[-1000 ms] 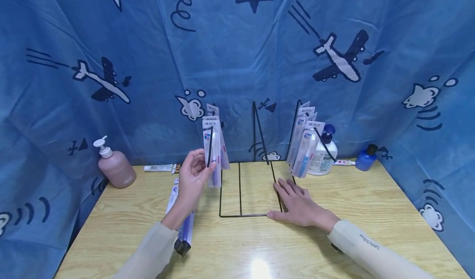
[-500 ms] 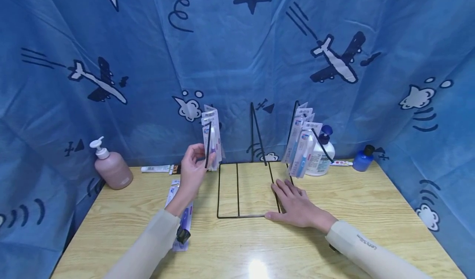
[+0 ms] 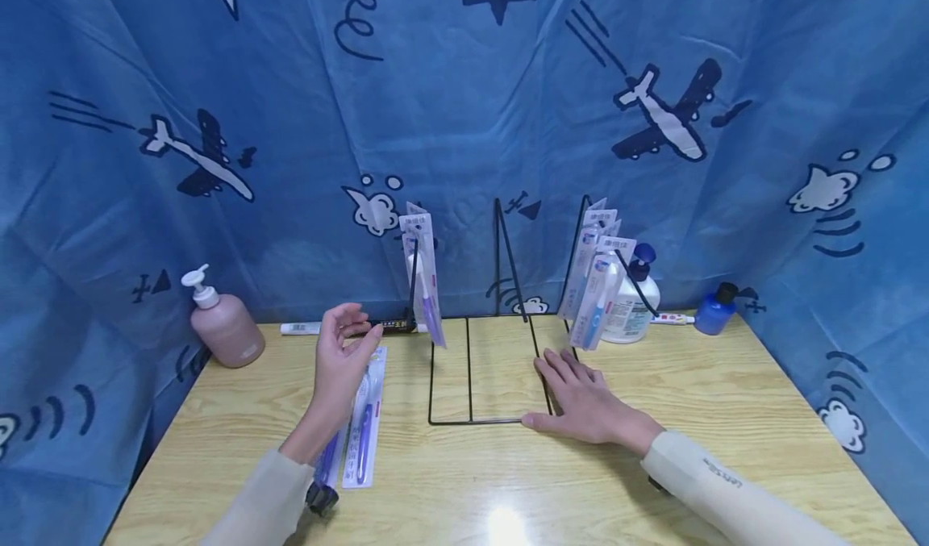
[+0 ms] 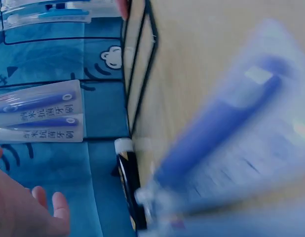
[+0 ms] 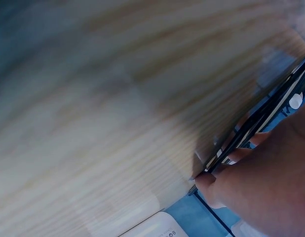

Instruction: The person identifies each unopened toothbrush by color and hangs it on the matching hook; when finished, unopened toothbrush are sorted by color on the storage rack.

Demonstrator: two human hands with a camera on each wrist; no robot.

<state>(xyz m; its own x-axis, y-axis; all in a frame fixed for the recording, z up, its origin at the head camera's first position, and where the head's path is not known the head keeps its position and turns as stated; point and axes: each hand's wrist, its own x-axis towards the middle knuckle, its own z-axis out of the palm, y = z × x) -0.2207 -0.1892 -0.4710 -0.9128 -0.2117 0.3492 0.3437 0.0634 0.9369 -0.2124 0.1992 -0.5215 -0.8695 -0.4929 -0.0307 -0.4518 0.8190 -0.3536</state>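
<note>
Nearest the viewer, on the pale wooden worktop (image 3: 726, 401), two flat packs of blue-handled toothbrushes (image 3: 359, 429) lie side by side under the left forearm. Just beyond them the left hand (image 3: 341, 360) hovers with relaxed, parted fingers and holds nothing; half a second ago it pinched a carded toothbrush pack (image 3: 423, 276) at the left prong of the black wire display rack (image 3: 479, 368), and that pack now hangs there alone, so the hanging of it looks done. The right hand (image 3: 581, 401) has stayed flat, fingers straight, pressing on the rack's base at its right edge. Farther back, more carded packs (image 3: 598, 276) hang on the right prong, with a pink pump bottle (image 3: 221, 324), a white pump bottle (image 3: 635, 300) and a small blue bottle (image 3: 717, 308) before the blue aeroplane-printed cloth (image 3: 218, 86).
</note>
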